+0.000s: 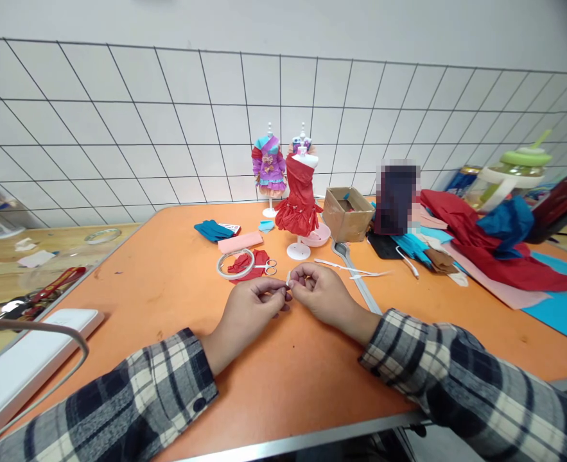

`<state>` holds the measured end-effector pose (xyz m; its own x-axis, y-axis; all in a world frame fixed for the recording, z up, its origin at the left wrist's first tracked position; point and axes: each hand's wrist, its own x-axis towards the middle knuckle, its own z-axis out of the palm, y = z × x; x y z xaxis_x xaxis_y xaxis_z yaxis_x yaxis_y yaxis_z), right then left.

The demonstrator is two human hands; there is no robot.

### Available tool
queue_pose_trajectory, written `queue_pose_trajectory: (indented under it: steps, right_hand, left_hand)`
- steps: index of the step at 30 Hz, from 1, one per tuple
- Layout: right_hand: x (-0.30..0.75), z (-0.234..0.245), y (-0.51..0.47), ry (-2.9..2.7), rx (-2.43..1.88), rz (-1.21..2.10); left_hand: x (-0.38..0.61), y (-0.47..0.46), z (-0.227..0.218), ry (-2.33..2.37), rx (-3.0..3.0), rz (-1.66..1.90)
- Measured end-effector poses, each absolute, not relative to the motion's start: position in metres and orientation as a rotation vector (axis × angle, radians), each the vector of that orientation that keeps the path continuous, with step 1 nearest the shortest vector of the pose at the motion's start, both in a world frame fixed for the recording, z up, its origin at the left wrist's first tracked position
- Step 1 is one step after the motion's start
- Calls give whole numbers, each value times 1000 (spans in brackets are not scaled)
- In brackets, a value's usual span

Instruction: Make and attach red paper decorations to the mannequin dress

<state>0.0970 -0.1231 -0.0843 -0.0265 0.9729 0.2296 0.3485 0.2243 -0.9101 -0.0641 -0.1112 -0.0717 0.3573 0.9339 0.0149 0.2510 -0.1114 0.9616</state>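
Note:
My left hand [252,311] and my right hand [319,294] meet over the orange table [177,282], fingers pinched together on a small white strip [289,279] held between them. Both wrists wear plaid sleeves. Just beyond the hands lie a ring of white tape [235,263], red cloth scraps [247,264] and small scissors [266,266]. Farther back stands a mini mannequin in a red dress [300,199], with a purple-dressed mannequin [268,168] behind it.
A pink pad [239,242], blue cloth [213,230], a cardboard box [347,213], white strips [348,267] and a metal ruler [357,279] lie mid-table. Red and blue fabric [485,244] piles at right by a green-lidded cup [512,172]. A white device [27,359] sits at left.

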Motion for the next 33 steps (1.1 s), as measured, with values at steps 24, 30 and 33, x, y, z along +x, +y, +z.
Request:
queue_pose_trajectory:
  steps: [24, 30, 33]
  right_hand:
    - [97, -83, -126, -1739, -1271, 473]
    - [96, -87, -127, -1800, -1246, 375]
    - [95, -87, -128, -1798, -1241, 377]
  left_hand:
    - [-65, -110, -73, 1058, 1496, 900]
    - [-64, -110, -69, 1068, 1543, 890]
    - [-64, -109, -70, 1076, 1551, 881]
